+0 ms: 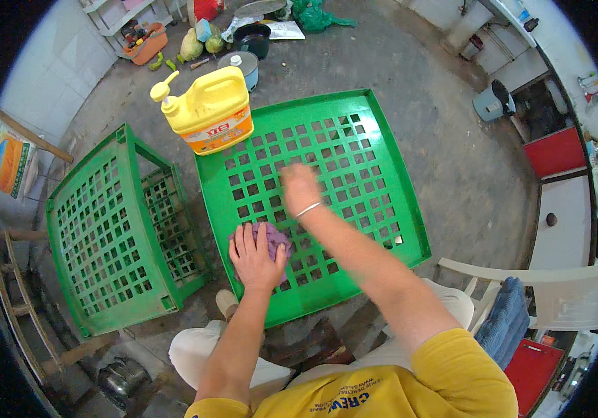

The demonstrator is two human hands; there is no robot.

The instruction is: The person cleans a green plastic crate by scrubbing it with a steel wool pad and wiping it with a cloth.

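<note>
A green plastic rack (398,167) with a grid of square holes lies in front of me, its raised rim facing up. My left hand (254,263) rests on a crumpled purple cloth (279,239) near the rack's left edge, fingers bent over it and pressing it down. Over the middle of the rack is my right hand (299,187), smeared by motion, with a white band at the wrist. Its fingers look curled, but whether anything is in them cannot be made out. A yellow pump-top jug (208,104) stands on the far left corner of the rack.
A second green rack unit (107,244) stands at the left. Behind the jug are a blue-grey lidded bucket (246,66), a black basin (253,40) and melons (191,44). A pale chair (556,292) with a blue cloth (504,324) is at my right.
</note>
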